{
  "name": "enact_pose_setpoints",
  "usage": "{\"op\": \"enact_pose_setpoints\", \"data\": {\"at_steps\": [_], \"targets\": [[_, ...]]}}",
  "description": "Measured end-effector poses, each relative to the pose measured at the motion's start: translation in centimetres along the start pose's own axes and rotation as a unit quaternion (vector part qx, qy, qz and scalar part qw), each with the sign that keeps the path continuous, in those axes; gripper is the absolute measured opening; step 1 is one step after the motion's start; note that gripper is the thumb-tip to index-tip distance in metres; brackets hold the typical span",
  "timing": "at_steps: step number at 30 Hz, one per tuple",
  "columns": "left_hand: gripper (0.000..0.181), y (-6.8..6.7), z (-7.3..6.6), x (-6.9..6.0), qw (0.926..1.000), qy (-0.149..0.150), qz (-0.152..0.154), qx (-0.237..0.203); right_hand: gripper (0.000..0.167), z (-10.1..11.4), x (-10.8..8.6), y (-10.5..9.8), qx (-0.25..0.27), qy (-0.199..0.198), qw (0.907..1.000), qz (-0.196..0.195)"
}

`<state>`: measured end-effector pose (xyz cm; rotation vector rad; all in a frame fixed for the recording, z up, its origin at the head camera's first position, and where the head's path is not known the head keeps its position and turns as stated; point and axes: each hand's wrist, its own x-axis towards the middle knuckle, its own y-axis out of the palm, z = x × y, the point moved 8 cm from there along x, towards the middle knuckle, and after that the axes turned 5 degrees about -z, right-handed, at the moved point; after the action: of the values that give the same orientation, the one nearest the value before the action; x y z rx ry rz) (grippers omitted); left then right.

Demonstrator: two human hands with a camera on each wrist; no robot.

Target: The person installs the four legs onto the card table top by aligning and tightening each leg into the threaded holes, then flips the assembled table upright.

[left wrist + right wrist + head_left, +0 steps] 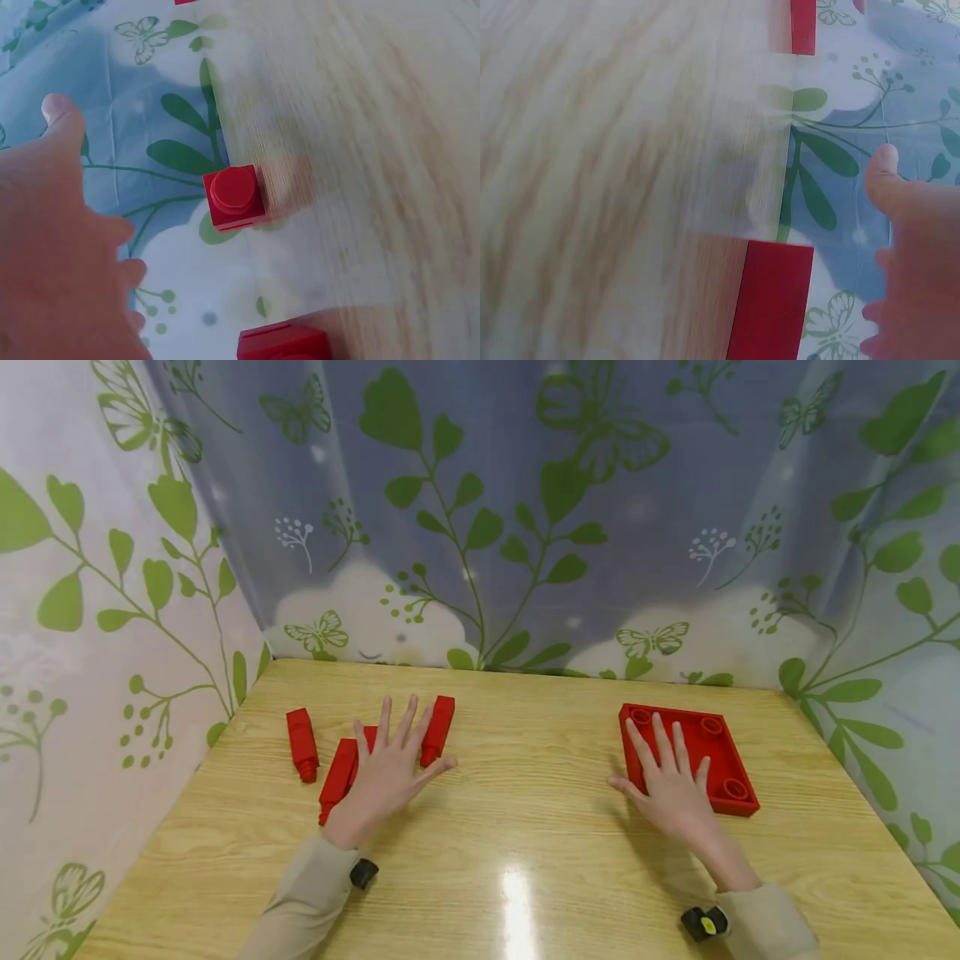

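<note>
Several red leg-like blocks lie on the table at the left in the head view: one far left (302,744), one (339,778) beside my left hand (386,777), another partly hidden under its fingers, and one (438,731) by its fingertips. The left hand is spread over them, holding nothing. My right hand (675,793), fingers also spread, hovers over the near left part of a square red tray-like piece (716,752) with round sockets in its corners. The left wrist view shows a block's round end (233,189) near the left hand (60,255); the right wrist view shows the right hand (922,262) beside red pieces (772,300).
The light wooden table (525,827) reaches back to a curtain (465,527) printed with green leaves and butterflies, which also hangs at both sides. A bright reflection lies on the table's near middle. Dark bands sit on both wrists.
</note>
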<state>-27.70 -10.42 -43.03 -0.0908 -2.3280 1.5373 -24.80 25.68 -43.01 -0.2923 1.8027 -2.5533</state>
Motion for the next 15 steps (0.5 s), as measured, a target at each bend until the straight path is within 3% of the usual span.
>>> {"op": "enact_pose_setpoints", "data": {"at_steps": [6, 10, 15], "targets": [[0.082, -0.6, -0.6, 1.1, 0.9969, 0.025, -0.029, -0.069, 0.089, -0.9, 0.1, -1.3, 0.044, -0.049, 0.9968, -0.045], [0.075, -1.0, -1.2, 1.9, 0.9923, 0.042, -0.049, -0.106, 0.086, -1.6, 0.0, -2.6, 0.068, -0.092, 0.9896, -0.087], [0.07, -1.4, -2.6, 2.8, 0.9855, 0.068, -0.067, -0.14, 0.083, -2.5, -0.1, -3.7, 0.091, -0.121, 0.9823, -0.11]]}}
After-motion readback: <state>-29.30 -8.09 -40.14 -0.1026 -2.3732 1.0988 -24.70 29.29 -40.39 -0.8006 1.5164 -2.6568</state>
